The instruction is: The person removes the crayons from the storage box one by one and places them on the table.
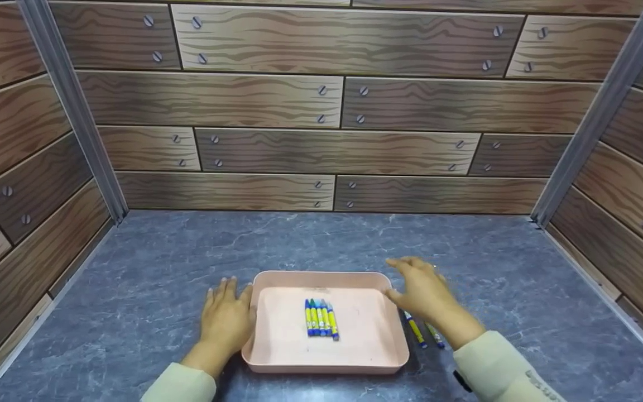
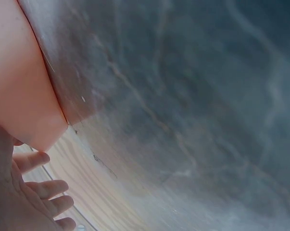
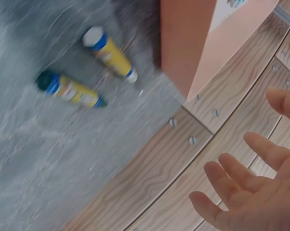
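A pink rectangular tray stands on the table, with several yellow-wrapped crayons lying side by side in it. My left hand rests against the tray's left side, its fingers extended; the left wrist view shows its thumb side by the tray wall. Over the tray's right rim hovers my right hand, fingers spread and holding nothing. Outside the tray, below that hand, a white-ended crayon and a green-ended crayon lie apart on the table. The hand and forearm partly cover them in the head view.
The table has a grey-blue marbled top. A wood-plank-patterned wall closes off the back, and similar panels stand at both sides, joined by grey metal corner posts.
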A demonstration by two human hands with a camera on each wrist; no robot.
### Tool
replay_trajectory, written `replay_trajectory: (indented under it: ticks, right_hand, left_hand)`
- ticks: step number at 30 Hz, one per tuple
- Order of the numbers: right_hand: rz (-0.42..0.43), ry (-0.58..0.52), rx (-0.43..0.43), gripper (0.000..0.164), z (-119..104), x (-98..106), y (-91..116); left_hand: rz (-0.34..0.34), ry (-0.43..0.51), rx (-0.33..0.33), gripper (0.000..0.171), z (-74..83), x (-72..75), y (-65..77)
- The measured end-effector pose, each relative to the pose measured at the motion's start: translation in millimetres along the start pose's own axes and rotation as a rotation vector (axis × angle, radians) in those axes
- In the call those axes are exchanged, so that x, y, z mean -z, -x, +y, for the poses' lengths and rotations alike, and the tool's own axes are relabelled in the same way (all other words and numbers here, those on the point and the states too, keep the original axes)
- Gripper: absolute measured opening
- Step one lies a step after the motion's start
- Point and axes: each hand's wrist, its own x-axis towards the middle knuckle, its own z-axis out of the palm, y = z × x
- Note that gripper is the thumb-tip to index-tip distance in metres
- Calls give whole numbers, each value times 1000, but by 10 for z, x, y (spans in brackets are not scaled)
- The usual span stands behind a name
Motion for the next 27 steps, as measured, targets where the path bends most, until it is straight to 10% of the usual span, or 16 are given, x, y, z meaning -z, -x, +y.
replay_trajectory:
  ticks: [27]
  right_hand:
    - [-86,-91,89,49,-537,-681,2]
  left_hand:
    - [-1,-14,-5,44,0,10,8]
